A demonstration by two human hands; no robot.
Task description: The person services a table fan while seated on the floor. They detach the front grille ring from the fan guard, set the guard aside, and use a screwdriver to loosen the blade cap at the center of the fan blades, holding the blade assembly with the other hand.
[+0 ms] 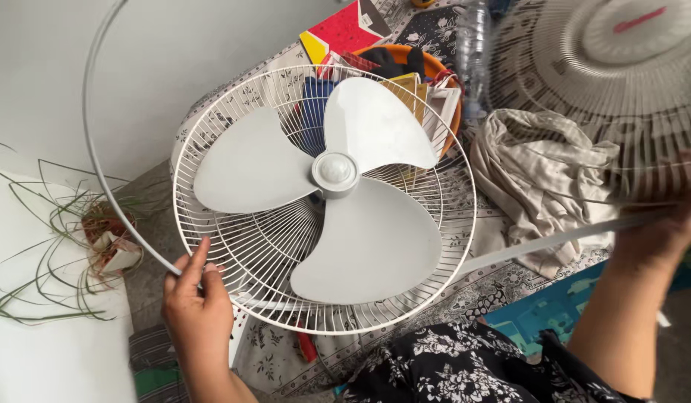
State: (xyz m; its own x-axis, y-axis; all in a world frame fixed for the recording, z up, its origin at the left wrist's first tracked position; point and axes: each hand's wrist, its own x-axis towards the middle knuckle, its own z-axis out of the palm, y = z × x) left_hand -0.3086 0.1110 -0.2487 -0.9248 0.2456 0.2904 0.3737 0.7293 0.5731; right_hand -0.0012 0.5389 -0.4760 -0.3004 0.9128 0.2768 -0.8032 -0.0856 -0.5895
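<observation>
While my left hand (196, 298) pinches the loose rim ring (88, 142) beside the rear guard (233, 246), my right hand (658, 224) grips the blurred front grille (584, 67).

A lived-in home is showing here: a patterned floral bedsheet (465, 298) is covering a soft surface, a crumpled beige cloth (539, 179) is lying on it, an orange plastic basin (435, 67) is holding books and papers, and a small potted grass plant (99, 239) is sitting by a plain white wall (174, 45).

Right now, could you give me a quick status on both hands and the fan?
Left hand gripping thin rim ring. Right hand holding front grille, blurred. Fan blades exposed in rear guard. Crumpled cloth alongside.
</observation>
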